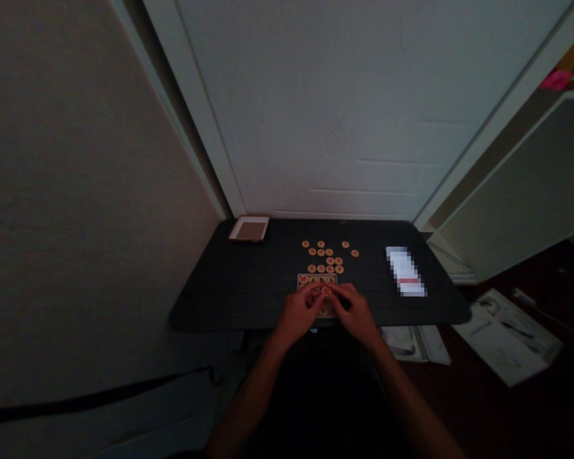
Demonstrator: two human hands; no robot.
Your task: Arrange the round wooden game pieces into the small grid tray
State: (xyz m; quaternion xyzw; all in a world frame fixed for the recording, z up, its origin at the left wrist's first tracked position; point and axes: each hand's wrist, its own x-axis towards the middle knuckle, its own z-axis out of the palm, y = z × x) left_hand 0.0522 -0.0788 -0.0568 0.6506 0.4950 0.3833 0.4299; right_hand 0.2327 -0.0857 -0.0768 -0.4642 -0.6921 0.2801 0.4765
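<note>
My left hand (300, 308) and my right hand (355, 308) meet over a small box (298, 285) near the table's front edge. Between their fingertips is a round xiangqi piece (326, 291) with a red character, and the fingers of both hands are closed on it. More wooden pieces lie in rows inside the box, such as a red-marked piece (303, 279) in its far left corner. My hands hide much of the box. Just beyond it, several loose pieces (321, 252) lie face up on the tabletop, showing red characters.
The dark table (220, 287) stands against a white door (325, 115). At its back left lies a flat white-and-brown case (249, 229); a blurred-out white object (405, 272) is on the right. Papers (509, 338) lie on the floor at the right, near an open panel (526, 185).
</note>
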